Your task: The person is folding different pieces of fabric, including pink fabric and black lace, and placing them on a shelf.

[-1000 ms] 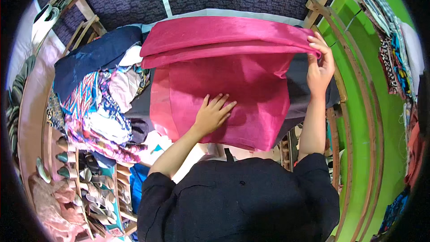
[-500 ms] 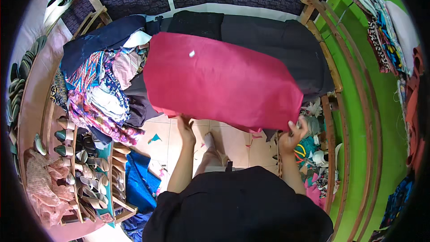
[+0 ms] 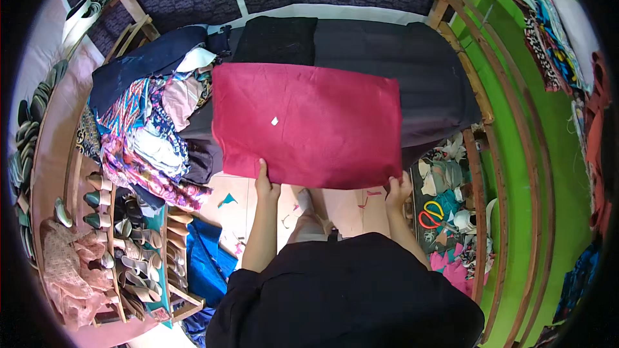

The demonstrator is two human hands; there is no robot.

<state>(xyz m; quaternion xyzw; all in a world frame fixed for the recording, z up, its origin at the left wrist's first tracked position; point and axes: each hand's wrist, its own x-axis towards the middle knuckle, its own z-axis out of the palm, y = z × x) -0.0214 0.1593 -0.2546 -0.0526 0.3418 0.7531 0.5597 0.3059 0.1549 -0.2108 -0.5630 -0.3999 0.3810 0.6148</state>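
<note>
A folded pink-red cloth (image 3: 309,125) lies flat as a rectangle over a dark cloth (image 3: 412,71) on the table. A small white scrap sits on the pink cloth. My left hand (image 3: 264,183) pinches the cloth's near edge at its left corner. At the near right corner my right hand (image 3: 398,192) grips the same edge. Both forearms come up from my black top at the lower edge.
A heap of patterned and dark fabrics (image 3: 151,122) lies left of the cloth. A wooden rack of shoes (image 3: 135,245) stands lower left. Scissors with red and yellow handles (image 3: 429,216) lie among scraps at the right. A wooden frame and green wall (image 3: 535,154) run along the right.
The cloth has been folded down and pulled flat and square. My hands moved from its top and middle to its two near corners.
</note>
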